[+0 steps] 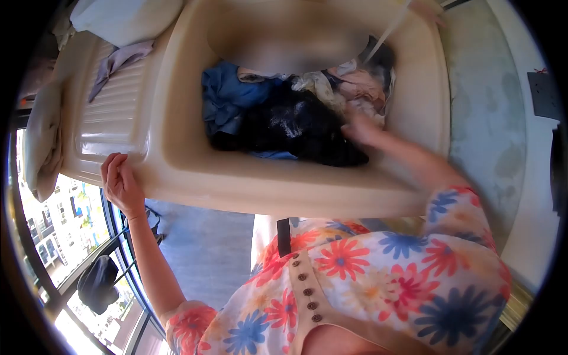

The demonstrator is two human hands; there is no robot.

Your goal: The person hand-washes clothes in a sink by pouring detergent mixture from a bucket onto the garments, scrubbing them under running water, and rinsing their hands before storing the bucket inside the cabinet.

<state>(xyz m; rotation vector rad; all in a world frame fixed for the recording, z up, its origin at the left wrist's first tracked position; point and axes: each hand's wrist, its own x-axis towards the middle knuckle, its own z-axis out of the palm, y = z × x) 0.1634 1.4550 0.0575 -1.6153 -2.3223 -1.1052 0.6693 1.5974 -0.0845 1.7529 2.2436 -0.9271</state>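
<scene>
My left hand (121, 180) rests on the front rim of the beige sink (284, 198), its fingers curled over the edge beside the ribbed washboard part (115, 118). Inside the basin my right hand (362, 129) is blurred by motion and touches the right side of a wet black garment (290, 124). Blue cloth (228, 94) lies to the left of the black one. Pink cloth (361, 86) and a whitish patterned cloth (316, 89) lie behind it, close to my right fingers. What those fingers grip, if anything, is hidden.
A grey-purple cloth (118, 62) lies on the ribbed part. A white bundle (127, 21) sits at the back left, and a light cloth (44, 142) hangs over the left edge. Windows are on the left, a wall (485, 100) on the right.
</scene>
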